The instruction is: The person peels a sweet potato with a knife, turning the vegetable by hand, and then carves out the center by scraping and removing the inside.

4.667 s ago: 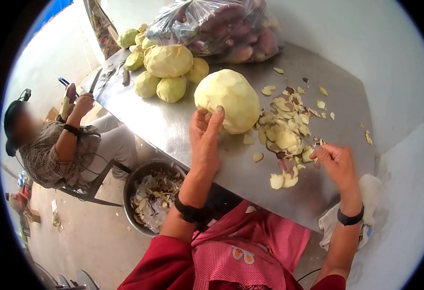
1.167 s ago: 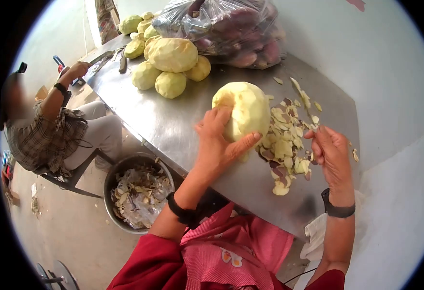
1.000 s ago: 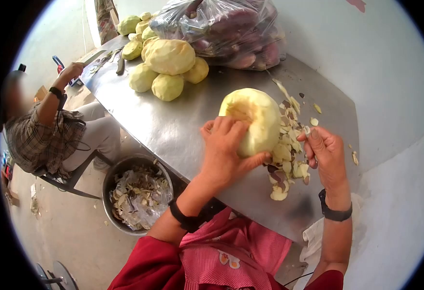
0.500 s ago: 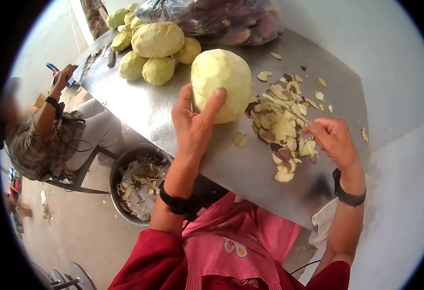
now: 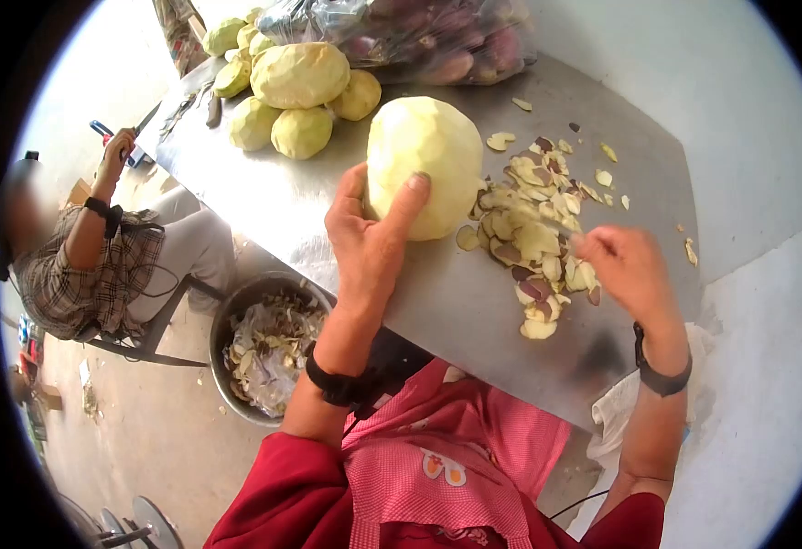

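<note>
My left hand [image 5: 373, 224] grips a large, round, peeled eggplant [image 5: 425, 165] from its lower left, the thumb lying across its front. The eggplant's flesh is pale yellow-green with flat facets and shows no skin on this side. My right hand [image 5: 625, 265] is closed around the handle of a thin knife [image 5: 552, 220], whose blade is blurred and points left above the peelings. Under the knife lies a loose heap of eggplant peelings [image 5: 538, 242], dark purple outside and pale inside. Knife and eggplant are apart.
Several peeled eggplants [image 5: 300, 78] are piled on the metal table [image 5: 227, 174]. Behind stands a plastic bag of purple eggplants [image 5: 419, 46]. Knives [image 5: 213, 110] lie at the far left. A tub of peelings [image 5: 227, 375] sits on the floor beside a seated person [image 5: 108, 261]. A white wall [image 5: 767, 302] bounds the right.
The eggplant in my left hand has shifted slightly right and down. My right hand and the knife have moved a little, and the peelings beneath lie slightly differently. The seated person's knife now shows.
</note>
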Demonstrator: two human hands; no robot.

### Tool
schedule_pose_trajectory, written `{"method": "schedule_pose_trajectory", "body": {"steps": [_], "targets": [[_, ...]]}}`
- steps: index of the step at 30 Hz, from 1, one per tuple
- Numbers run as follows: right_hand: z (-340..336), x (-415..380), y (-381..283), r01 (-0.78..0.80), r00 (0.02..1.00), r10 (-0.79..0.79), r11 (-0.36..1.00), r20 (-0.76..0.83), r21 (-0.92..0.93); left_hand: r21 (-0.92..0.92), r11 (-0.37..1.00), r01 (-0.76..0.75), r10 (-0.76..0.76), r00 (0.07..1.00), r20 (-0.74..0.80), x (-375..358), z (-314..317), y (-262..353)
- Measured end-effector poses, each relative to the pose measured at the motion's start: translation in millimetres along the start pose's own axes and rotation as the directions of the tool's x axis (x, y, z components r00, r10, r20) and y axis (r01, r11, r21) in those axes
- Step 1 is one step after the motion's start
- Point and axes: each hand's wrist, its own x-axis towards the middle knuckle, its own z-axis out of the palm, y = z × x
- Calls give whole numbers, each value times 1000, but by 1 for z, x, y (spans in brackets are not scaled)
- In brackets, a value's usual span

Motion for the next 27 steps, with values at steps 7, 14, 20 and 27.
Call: {"method": "schedule_pose_trajectory", "body": {"steps": [7, 14, 20, 27], "targets": [[-5, 7, 11, 181, 962, -89, 914, -257, 363, 341, 699, -629, 518, 773, 365, 0, 2, -14], [3, 0, 6, 307, 941, -215, 865, -260, 398, 421, 519, -744, 514, 665, 542, -8, 12, -1], [18, -9, -8, 420, 893, -365, 886, -265, 197, 543, 504, -672, 525, 737, 425, -12, 12, 2], [30, -15, -21, 541, 805, -524, 841, -278, -18, 495, 559, -665, 487, 747, 453, -10, 12, -3]]}}
